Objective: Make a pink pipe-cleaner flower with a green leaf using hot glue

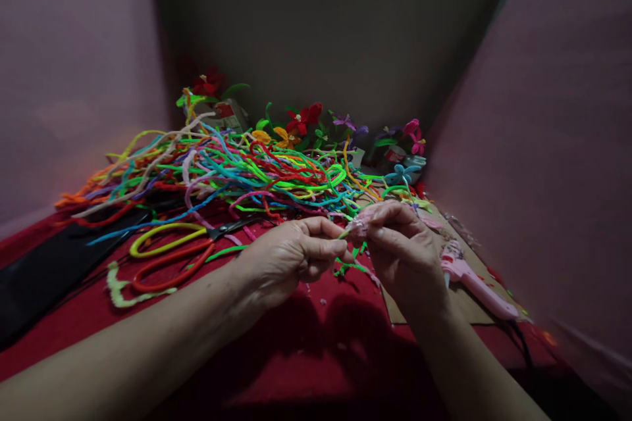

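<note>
My left hand [296, 253] pinches a thin yellow-green pipe-cleaner stem [344, 235] between thumb and fingers. At the stem's far end is a fuzzy pale pink piece [359, 226], which looks like bunched pipe cleaner. My right hand [407, 243] is closed around that pink piece, and its fingers hide part of it. Both hands meet above the red cloth [296, 355]. To the left lie scissors [170, 247] with one yellow and one red handle. A pale yellow-green fuzzy strip [117, 289] rests beside them.
Behind my hands spreads a large heap of coloured pipe cleaners [276, 174]. Finished fuzzy flowers [301, 120] stand at the back. A pink glue gun [476, 283] lies on a cardboard sheet [419, 312] at right. A black flat object [54, 270] is at left; pink panels flank both sides.
</note>
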### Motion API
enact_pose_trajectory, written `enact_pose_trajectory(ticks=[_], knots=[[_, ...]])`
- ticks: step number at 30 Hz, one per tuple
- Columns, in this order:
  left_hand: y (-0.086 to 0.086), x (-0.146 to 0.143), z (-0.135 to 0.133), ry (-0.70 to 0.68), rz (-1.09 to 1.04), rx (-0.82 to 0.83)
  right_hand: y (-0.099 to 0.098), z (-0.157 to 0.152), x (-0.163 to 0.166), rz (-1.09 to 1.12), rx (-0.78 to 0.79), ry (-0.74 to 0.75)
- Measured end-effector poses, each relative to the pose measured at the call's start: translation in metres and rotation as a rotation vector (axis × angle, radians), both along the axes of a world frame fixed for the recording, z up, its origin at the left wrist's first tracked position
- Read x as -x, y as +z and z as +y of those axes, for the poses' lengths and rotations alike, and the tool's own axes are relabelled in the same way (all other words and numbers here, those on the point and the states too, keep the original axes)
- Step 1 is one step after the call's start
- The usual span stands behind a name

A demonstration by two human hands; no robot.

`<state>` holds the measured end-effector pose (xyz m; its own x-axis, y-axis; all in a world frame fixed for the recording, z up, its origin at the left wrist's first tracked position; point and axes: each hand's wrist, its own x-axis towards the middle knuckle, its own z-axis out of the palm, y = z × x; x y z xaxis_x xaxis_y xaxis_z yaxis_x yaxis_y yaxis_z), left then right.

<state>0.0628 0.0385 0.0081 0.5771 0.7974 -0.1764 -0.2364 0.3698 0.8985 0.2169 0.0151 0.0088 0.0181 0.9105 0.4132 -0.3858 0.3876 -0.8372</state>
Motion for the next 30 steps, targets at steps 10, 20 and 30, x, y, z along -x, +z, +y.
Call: enact_pose_trajectory(ticks=[10,20,30], knots=[[0.002,-0.002,-0.002,-0.021,-0.004,0.014,0.001,0.004,-0.003,0.138,0.215,0.101],[0.0,-0.001,-0.003,-0.01,-0.025,0.003,0.001,0.004,-0.006,0.142,0.25,0.148],[0.009,0.005,0.015,0.249,-0.096,-0.075,0.023,0.006,-0.07,-0.113,0.124,-0.342]])
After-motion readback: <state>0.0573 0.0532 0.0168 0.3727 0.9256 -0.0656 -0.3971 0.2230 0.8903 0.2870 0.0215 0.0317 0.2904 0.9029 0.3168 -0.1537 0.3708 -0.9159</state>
